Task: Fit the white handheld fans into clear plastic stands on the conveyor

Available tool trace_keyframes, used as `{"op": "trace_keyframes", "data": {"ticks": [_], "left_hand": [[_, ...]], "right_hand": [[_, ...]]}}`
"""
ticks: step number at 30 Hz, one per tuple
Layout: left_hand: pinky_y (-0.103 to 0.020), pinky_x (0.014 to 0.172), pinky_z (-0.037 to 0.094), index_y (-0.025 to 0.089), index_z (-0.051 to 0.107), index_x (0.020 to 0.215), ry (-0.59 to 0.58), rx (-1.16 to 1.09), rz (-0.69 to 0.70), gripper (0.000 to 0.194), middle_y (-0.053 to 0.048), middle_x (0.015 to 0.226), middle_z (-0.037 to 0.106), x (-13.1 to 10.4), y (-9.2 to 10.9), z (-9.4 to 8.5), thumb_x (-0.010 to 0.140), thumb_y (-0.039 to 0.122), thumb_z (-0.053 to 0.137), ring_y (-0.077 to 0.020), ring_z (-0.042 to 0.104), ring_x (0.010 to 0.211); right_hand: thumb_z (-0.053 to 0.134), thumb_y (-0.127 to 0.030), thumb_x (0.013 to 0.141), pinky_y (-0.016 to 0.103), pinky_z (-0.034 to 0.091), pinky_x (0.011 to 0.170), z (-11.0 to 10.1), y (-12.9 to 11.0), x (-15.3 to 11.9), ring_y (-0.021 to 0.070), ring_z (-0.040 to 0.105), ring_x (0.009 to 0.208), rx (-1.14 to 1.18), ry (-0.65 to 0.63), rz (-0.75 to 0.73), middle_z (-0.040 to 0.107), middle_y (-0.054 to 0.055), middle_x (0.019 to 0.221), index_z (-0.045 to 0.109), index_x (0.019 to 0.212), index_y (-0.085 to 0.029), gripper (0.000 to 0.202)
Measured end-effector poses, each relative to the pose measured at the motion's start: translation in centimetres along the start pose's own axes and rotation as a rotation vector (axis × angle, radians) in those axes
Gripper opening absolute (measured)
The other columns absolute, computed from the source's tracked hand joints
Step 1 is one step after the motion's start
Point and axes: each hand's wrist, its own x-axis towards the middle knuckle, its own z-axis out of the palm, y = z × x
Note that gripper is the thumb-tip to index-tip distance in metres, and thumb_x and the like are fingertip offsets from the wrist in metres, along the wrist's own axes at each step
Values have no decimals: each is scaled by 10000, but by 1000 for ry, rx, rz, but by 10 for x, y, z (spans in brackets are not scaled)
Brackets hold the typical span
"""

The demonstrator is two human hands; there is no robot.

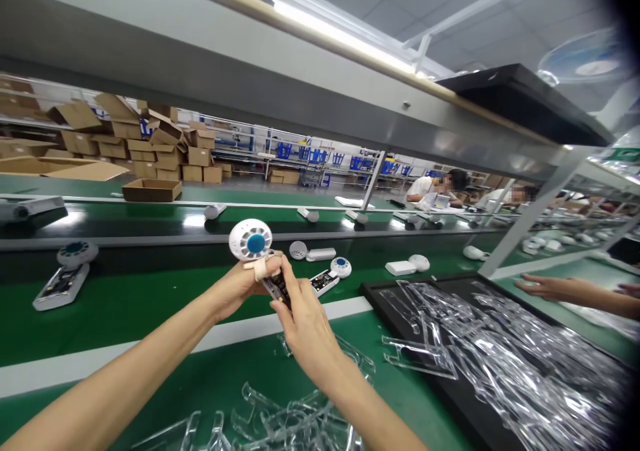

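A white handheld fan [251, 239], with a round slotted head and a blue centre, is up over the green bench. Its handle is open and shows a dark circuit board. My left hand [245, 283] is closed around the fan near its neck, a pale band wrapped on one finger. The fingers of my right hand [303, 311] press along the open handle and hide part of the board. Just behind them lies another opened fan [341, 267]. Clear plastic parts [300, 424] lie in a loose pile below my hands.
A black tray [395, 324] heaped with clear plastic pieces [500, 351] stands at the right. Another opened fan [63, 284] lies at the left. More white fans [407, 265] lie along the conveyor. A co-worker's hand [550, 287] reaches in at the right. A metal shelf [300, 84] crosses overhead.
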Motion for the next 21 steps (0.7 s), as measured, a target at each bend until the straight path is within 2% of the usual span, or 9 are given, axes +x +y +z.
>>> {"op": "trace_keyframes", "data": {"ticks": [2, 4, 7, 9, 12, 14, 17, 19, 21], "left_hand": [[-365, 710, 515, 152, 680, 979, 55, 70, -11, 502, -115, 956, 702, -5, -5, -1, 638, 506, 780, -277, 649, 878], [-370, 713, 518, 155, 671, 975, 159, 89, 85, 504, -112, 961, 697, -11, -8, 3, 639, 517, 771, -284, 645, 895], [-383, 814, 505, 167, 663, 978, 228, 148, 273, 465, -99, 995, 690, -20, -8, 16, 646, 474, 775, -275, 634, 955], [-391, 874, 487, 172, 662, 975, 243, 168, 357, 446, -92, 1005, 689, -24, -6, 23, 639, 436, 787, -269, 633, 975], [-389, 893, 486, 175, 661, 957, 254, 90, 372, 448, -81, 996, 698, -26, -6, 30, 607, 412, 811, -264, 641, 968], [-367, 871, 496, 178, 665, 944, 267, 40, 340, 458, -72, 983, 702, -22, -7, 29, 582, 409, 825, -258, 643, 961], [-337, 752, 525, 174, 670, 908, 274, 39, 184, 476, -65, 916, 703, -6, -12, 15, 547, 442, 827, -241, 650, 869], [-330, 659, 530, 161, 667, 854, 259, 101, 27, 484, -66, 829, 695, 13, -14, -11, 519, 472, 824, -221, 643, 744], [-336, 594, 526, 147, 656, 794, 280, 244, -103, 490, -64, 736, 677, 33, -15, -52, 477, 475, 835, -208, 621, 634]], "right_hand": [[438, -295, 895, 461, 446, 913, 2, 2, 6, 282, 531, 1073, 36, 47, -16, 563, 116, 1110, 349, 1480, -258, 592], [398, -357, 919, 408, 452, 906, 4, 5, 16, 246, 556, 1038, 201, 175, 51, 601, 99, 1074, 469, 1393, -222, 499], [276, -477, 939, 321, 477, 757, 5, 9, 36, 199, 598, 799, 466, 399, 254, 650, 66, 828, 675, 973, -152, 516], [253, -511, 924, 294, 449, 649, 5, 10, 48, 174, 555, 633, 536, 481, 298, 610, 38, 632, 614, 634, -178, 570], [237, -503, 921, 274, 412, 608, 5, 8, 58, 152, 513, 555, 508, 553, 223, 560, 16, 525, 464, 481, -220, 571], [137, -472, 946, 264, 408, 606, 7, 8, 60, 153, 530, 575, 376, 500, 223, 578, 20, 555, 457, 515, -222, 593], [35, -430, 970, 261, 402, 601, 9, 16, 56, 162, 565, 621, 129, 287, 259, 619, 36, 626, 511, 599, -207, 643], [194, -463, 978, 263, 394, 604, 7, 25, 48, 173, 584, 628, 53, 156, 237, 632, 28, 625, 572, 655, -196, 565], [371, -460, 956, 275, 399, 634, 2, 35, 35, 197, 623, 661, -100, 6, 202, 662, 24, 648, 654, 830, -191, 410]]}}
